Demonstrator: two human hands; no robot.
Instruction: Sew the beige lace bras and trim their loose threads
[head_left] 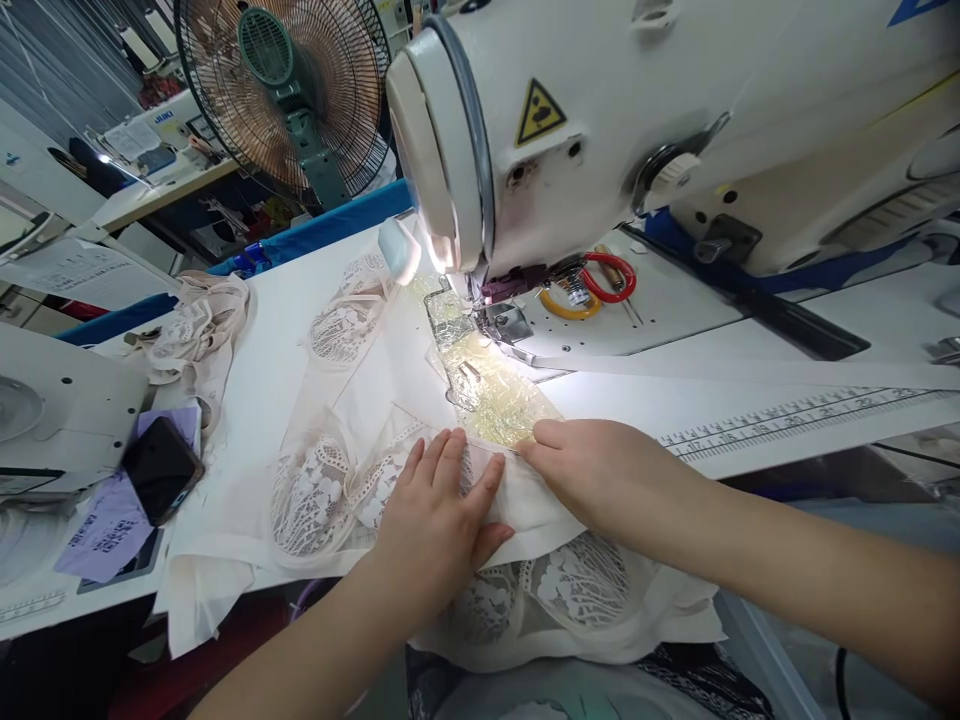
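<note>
From the head camera, two bare hands press down on a cream lace cloth (352,470) spread over a white table (750,395). The left hand (435,510) lies flat on the cloth with its fingers spread a little, holding nothing. The right hand (592,470) also lies flat, fingers together, with the fingertips on the cloth edge near a shiny clear plate (487,390). That plate runs up under the needle part of a big white sewing machine (675,110), where a small light shines. Scissors (600,280) with red and yellow handles lie behind the needle. A black phone (161,468) sits at the left. A fan (281,90) stands behind.
</note>
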